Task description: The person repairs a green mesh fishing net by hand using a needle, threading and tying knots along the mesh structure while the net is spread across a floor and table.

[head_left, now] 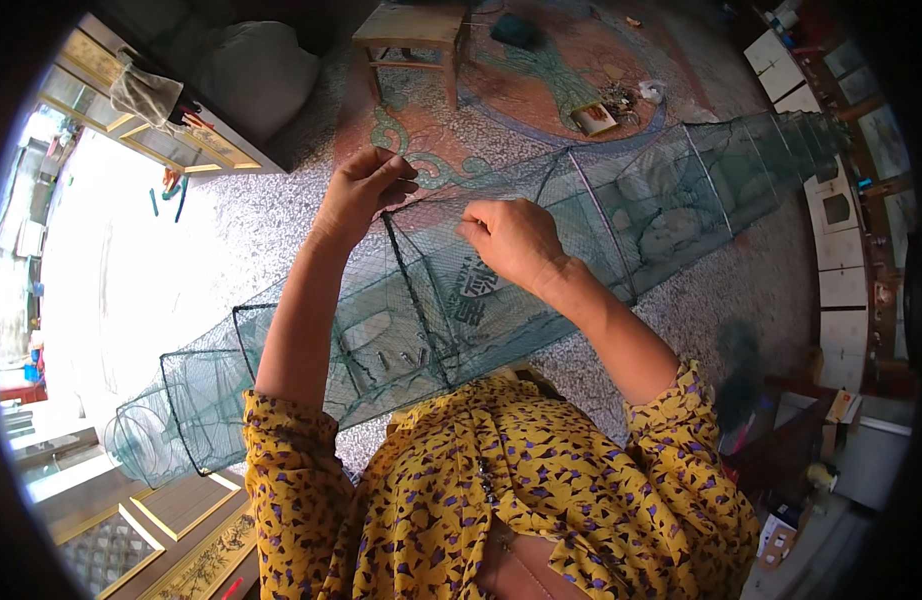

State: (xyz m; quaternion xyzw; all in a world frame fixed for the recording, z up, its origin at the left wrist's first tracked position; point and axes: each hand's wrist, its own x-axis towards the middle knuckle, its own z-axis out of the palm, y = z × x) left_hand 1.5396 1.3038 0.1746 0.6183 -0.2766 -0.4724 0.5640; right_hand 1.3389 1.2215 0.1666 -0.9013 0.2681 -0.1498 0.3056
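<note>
A long fish trap of green netting (pixel 521 310) stretches across in front of me, from the lower left to the upper right. Dark and pale bars hold its mesh in boxy sections, and several small slim pieces (pixel 403 357) show near its middle. My left hand (pixel 366 192) is at the upper corner of a black frame bar (pixel 406 270), thumb and fingers pinched together. Closed in a pinch too, my right hand (pixel 516 240) is over the mesh just right of that bar. What sits between the fingertips of either hand is too small to make out.
A wooden stool (pixel 411 24) stands beyond the trap. On the patterned floor are a small open box (pixel 593 120) and a dark green bundle (pixel 516 31). A cloth (pixel 146 97) hangs on a door at left. White cabinets (pixel 841 290) line the right.
</note>
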